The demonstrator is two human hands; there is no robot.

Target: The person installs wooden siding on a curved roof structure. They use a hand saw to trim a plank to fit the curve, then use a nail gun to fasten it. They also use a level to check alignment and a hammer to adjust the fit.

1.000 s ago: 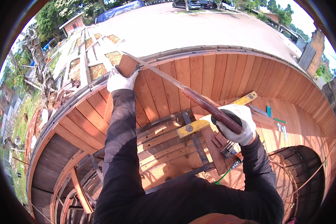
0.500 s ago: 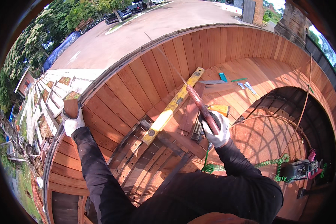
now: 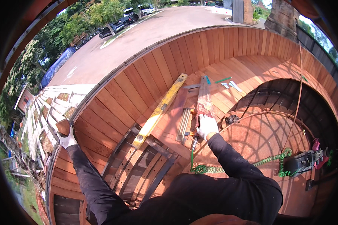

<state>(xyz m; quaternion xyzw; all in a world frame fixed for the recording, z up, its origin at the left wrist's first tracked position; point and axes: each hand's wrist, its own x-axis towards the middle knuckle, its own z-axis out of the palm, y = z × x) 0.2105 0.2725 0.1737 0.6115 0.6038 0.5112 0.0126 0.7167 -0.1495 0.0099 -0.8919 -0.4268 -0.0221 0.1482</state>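
Note:
My gloved left hand (image 3: 68, 140) is at the top edge of the curved plank wall, closed on a brown wooden board (image 3: 64, 127) whose end sticks up above the rim. My gloved right hand (image 3: 208, 128) grips the handle end of a hand saw (image 3: 204, 98). Its wide blade lies flat over the wooden bench, pointing away from me. Just left of that hand rests a nail gun (image 3: 184, 124) with a green hose. A long yellow spirit level (image 3: 162, 108) lies slanted between my two hands.
A green pencil (image 3: 224, 80) and pale strips (image 3: 234, 86) lie on the bench (image 3: 248, 71). Bare slats (image 3: 150, 170) show an open frame nearer me. A coiled green hose (image 3: 210, 169) runs to a compressor (image 3: 302, 164) at right. A thin rod (image 3: 299, 90) leans beyond.
The saw has come down from edge-on in the air to flat over the bench, with my right hand still holding it. My left hand stays on the board at the wall's rim.

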